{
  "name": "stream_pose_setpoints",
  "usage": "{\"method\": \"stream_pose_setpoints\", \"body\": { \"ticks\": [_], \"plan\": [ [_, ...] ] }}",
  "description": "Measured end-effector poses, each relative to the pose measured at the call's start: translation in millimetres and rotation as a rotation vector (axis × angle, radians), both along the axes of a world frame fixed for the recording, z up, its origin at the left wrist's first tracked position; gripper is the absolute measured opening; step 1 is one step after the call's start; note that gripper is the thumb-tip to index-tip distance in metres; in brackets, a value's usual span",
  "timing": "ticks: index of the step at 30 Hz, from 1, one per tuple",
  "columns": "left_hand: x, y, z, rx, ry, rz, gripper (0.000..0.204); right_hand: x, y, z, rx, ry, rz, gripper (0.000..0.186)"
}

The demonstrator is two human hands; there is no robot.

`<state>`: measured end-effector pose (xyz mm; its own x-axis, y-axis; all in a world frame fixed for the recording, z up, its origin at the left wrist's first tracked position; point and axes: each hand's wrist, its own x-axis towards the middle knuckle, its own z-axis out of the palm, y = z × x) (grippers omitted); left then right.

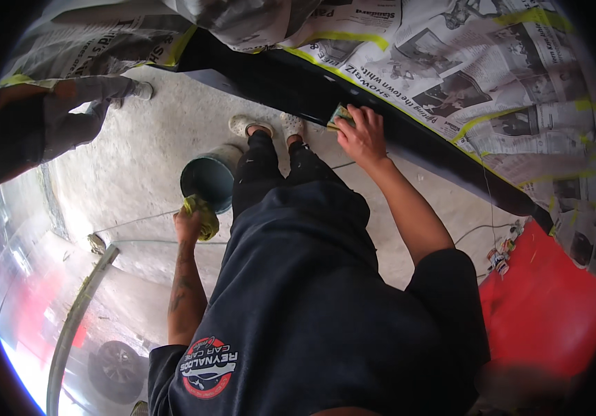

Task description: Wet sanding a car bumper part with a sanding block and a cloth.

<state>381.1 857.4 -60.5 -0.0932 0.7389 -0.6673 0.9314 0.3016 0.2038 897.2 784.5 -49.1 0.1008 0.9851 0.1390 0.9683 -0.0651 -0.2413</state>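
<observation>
My right hand is closed on a small greenish-yellow sponge pad. It presses the pad against the glossy black car panel, along the panel's lower edge. A crumpled yellow-green cloth is gripped in my left hand, beside the near rim of a bucket. The bucket stands on the floor just left of my legs, its dark inside facing up toward me. Above the black strip, newspaper sheets held by yellow masking tape cover the car body.
Another person's legs are at the far left. A thin hose or cord crosses the concrete floor. At left a long curved rail runs near a car wheel. A red panel lies at right beside small clutter.
</observation>
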Motion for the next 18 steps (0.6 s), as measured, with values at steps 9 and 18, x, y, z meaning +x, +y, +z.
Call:
{"method": "stream_pose_setpoints", "body": {
  "ticks": [9, 18],
  "plan": [
    [17, 5, 32, 0.031, -0.112, 0.057, 0.037, -11, 19, -1, 0.048, 0.028, 0.116, 0.028],
    [23, 10, 38, 0.009, -0.16, 0.078, 0.036, -40, 51, 1, -0.007, 0.083, 0.075, 0.028]
  ]
}}
